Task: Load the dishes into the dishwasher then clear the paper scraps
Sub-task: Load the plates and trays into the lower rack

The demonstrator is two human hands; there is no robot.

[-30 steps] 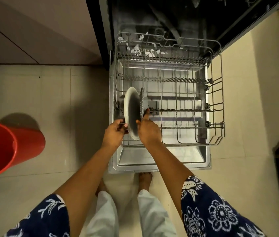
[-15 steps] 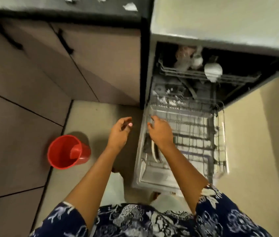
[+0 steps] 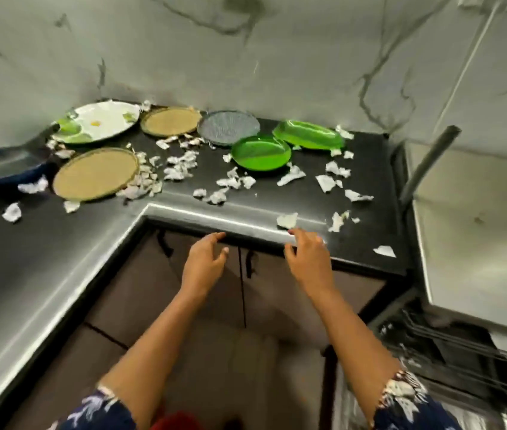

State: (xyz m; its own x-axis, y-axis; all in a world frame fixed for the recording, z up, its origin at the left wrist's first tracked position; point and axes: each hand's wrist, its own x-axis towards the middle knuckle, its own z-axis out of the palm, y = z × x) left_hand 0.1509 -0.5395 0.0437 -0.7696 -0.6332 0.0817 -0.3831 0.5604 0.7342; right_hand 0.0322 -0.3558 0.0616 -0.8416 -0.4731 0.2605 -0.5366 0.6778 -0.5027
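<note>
Fingers of your left hand (image 3: 204,263) and right hand (image 3: 308,263) are spread and empty; reaching across the bench (image 3: 370,178) edge may sweep nearby paper scraps (image 3: 288,219) off it.

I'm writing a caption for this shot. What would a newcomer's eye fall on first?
Brightest are the round green plate and the oblong green dish at the back right of the black counter. White paper scraps lie scattered across the counter among the plates. In front, the left hand and right hand hover empty at its front edge.
</note>
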